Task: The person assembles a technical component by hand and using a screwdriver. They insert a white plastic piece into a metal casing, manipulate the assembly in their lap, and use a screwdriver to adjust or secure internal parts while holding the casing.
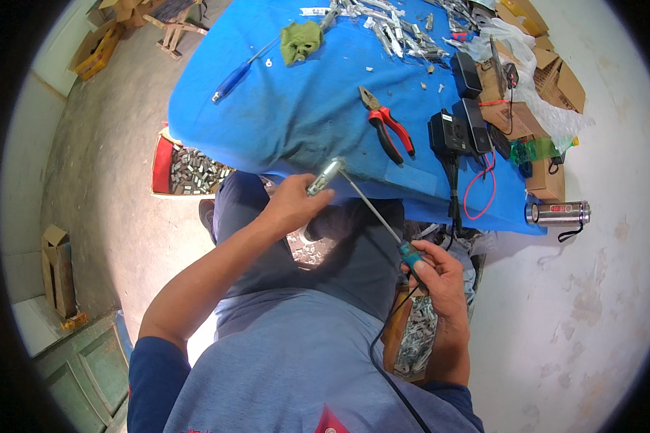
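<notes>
My left hand (296, 200) is closed around a slim silver metal piece (326, 177), whose far end points up at the front edge of the blue-covered table (289, 130). My right hand (440, 278) grips a screwdriver (374, 209) by its teal and dark handle. The screwdriver's long thin shaft slants up to the left, and its tip is at or very near the far end of the silver piece; whether they touch I cannot tell. Just beyond lie pliers (387, 124) with red and black handles, jaws pointing away.
Farther back are a blue-handled screwdriver (232, 81), a green cloth (301, 42) and a heap of silver pieces (393, 32). Black power adapters (449, 133) with cords and a steel flask (557, 213) stand right. Boxes of metal parts (195, 172) flank my legs. A black cable (374, 352) crosses my lap.
</notes>
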A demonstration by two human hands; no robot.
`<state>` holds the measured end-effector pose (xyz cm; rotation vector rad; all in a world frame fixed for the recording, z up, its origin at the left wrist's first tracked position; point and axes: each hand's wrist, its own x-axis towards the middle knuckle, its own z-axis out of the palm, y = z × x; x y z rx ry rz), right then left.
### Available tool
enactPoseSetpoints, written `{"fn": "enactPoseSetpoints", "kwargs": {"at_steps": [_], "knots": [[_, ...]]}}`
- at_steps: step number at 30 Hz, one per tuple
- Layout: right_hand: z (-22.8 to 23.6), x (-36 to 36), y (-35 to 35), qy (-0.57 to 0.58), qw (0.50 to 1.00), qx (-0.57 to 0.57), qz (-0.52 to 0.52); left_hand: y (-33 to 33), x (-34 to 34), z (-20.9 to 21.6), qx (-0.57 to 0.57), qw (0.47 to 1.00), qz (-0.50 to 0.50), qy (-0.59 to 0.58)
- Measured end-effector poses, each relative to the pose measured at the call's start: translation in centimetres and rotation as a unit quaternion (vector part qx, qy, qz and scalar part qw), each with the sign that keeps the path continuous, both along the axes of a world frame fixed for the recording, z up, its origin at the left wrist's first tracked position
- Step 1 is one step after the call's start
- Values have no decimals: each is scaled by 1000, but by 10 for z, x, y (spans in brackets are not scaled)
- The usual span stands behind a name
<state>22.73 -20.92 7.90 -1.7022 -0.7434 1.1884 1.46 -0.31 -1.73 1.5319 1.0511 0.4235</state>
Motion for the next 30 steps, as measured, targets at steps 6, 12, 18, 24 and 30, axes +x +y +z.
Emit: {"fn": "enactPoseSetpoints", "kwargs": {"at_steps": [6, 12, 18, 24, 30], "knots": [[-1, 3, 0, 13, 1000, -10, 5, 0, -7, 14, -148, 987, -3, -64], [-4, 3, -1, 22, 1000, -20, 1, -1, -18, 11, -235, 963, -4, -129], [-15, -1, -7, 34, 999, -4, -18, -7, -12, 10, 14, 999, 3, -38], [-22, -1, -11, 46, 998, 13, -34, -5, -5, 19, 48, 999, 0, 13], [-27, -5, -9, 55, 997, 16, -50, -8, -2, 12, 83, 996, 24, 39]]}}
